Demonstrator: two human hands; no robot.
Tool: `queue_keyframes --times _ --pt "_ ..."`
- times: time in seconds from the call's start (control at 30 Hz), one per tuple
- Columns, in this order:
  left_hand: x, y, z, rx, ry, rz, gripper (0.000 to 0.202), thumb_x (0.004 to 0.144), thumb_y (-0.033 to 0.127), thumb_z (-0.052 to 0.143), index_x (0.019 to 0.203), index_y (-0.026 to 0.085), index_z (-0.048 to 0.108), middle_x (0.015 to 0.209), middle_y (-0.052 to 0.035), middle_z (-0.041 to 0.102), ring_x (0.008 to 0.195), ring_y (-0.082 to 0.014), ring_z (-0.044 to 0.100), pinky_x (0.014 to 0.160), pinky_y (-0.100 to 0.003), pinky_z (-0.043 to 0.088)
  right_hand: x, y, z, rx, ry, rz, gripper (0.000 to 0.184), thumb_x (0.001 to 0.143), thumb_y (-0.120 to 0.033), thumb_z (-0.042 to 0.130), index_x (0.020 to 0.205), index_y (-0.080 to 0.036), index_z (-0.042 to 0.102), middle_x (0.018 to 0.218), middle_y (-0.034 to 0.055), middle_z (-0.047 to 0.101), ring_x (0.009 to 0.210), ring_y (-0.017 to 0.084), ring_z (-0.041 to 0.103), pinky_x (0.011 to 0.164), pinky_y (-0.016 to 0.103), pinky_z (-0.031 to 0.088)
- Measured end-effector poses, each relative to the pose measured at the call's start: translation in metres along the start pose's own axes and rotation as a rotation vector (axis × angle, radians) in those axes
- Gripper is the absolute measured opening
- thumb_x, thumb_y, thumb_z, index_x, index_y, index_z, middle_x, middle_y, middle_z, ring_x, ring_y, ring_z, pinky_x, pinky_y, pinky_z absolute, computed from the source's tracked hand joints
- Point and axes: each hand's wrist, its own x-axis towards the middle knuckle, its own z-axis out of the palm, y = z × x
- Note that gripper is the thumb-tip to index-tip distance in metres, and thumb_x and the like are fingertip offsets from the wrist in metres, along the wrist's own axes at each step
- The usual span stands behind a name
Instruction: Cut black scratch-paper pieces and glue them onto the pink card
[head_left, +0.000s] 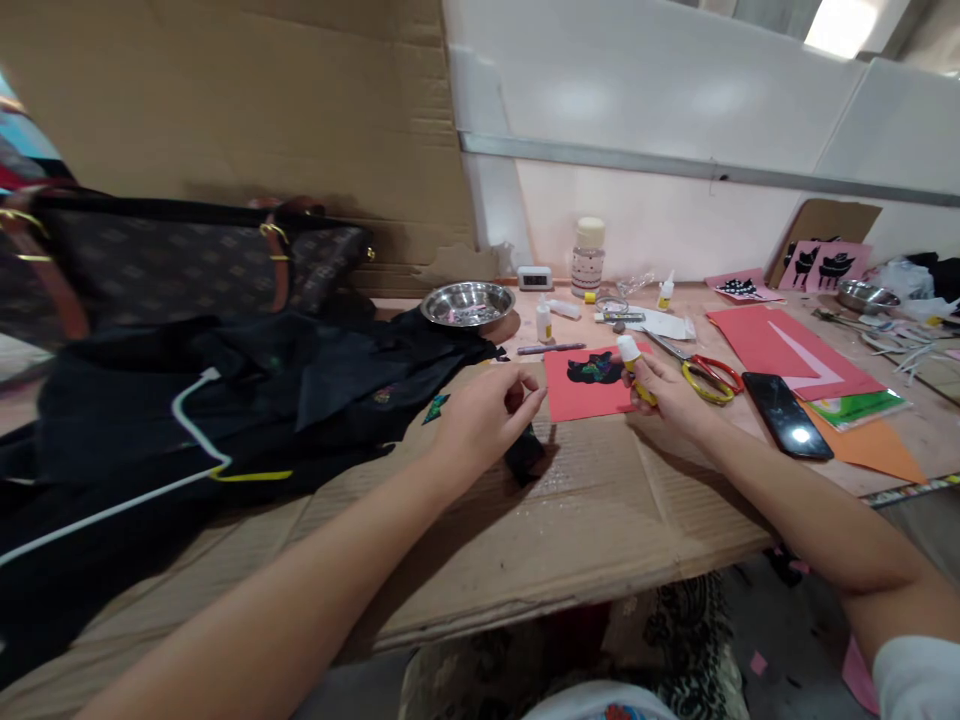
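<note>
My right hand (660, 390) is closed round a yellow glue stick (645, 393), its white end pointing up and to the left. Under that end lies a red paper sheet (589, 405) bearing a black cut-out shape (589, 370) with shiny green patches. Just left of the sheet, my left hand (491, 405) hovers with thumb and fingers pinched together; anything between the fingertips is too small to make out. A black scrap (525, 457) rests on the cardboard below it, and a small green shiny piece (436, 408) lies to its left.
Black cloth (172, 400) with a white hanger (199, 425) covers the left side. Behind my hands stand a steel bowl (468, 304), a small glue bottle (544, 320) and a jar (588, 260). Scissors (709, 375), a phone (786, 415) and red paper (787, 345) lie to the right.
</note>
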Motion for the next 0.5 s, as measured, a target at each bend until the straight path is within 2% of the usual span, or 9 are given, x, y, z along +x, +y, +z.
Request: queue_keyframes --times 0.1,0.17,0.3,0.4,0.5 --pt "0.0023 -0.0027 0.0022 0.014 0.021 0.041 0.013 0.094 0.031 0.06 0.086 0.021 0.061 0.08 -0.002 0.066 0.076 -0.0194 0.059 0.069 -0.031 0.042 -0.0022 0.0007 0.0011 -0.025 0.017 -0.014 0.052 0.081 -0.062 0.077 0.105 -0.024 0.051 0.071 -0.0078 0.046 0.05 0.008 0.037 0.047 0.024 0.026" --pt "0.0033 -0.0042 0.0034 0.034 0.028 0.049 0.014 0.095 0.033 0.06 0.088 0.021 0.062 0.082 -0.0028 0.067 0.08 -0.0207 0.06 0.072 -0.032 0.043 -0.003 0.0011 0.0016 -0.035 0.016 -0.033 0.047 0.084 -0.061 0.075 0.099 -0.025 0.049 0.068 -0.0091 0.043 0.049 0.008 0.036 0.047 0.024 0.026" --pt "0.0035 -0.0057 0.0045 0.05 0.017 0.067 0.011 0.095 0.029 0.059 0.088 0.021 0.062 0.086 -0.0038 0.069 0.085 -0.0221 0.062 0.077 -0.034 0.047 -0.0045 0.0009 0.0042 -0.005 -0.036 -0.021 0.046 0.088 -0.066 0.067 0.089 -0.023 0.051 0.068 -0.007 0.042 0.05 0.008 0.035 0.048 0.025 0.026" --pt "0.0032 -0.0056 0.0045 0.043 0.011 0.079 0.011 0.095 0.028 0.059 0.087 0.022 0.062 0.088 -0.0047 0.07 0.088 -0.0228 0.062 0.081 -0.035 0.048 -0.0069 0.0004 0.0076 0.008 -0.036 0.035 0.048 0.09 -0.069 0.061 0.094 -0.022 0.055 0.068 -0.0069 0.04 0.05 0.008 0.034 0.047 0.025 0.027" --pt "0.0033 -0.0055 0.0045 0.043 0.006 0.085 0.012 0.096 0.028 0.058 0.086 0.021 0.062 0.089 -0.0049 0.07 0.088 -0.0227 0.062 0.082 -0.035 0.049 -0.0084 0.0003 0.0083 -0.012 -0.002 0.053 0.046 0.084 -0.058 0.074 0.101 -0.025 0.049 0.074 -0.0076 0.046 0.05 0.007 0.033 0.046 0.023 0.025"
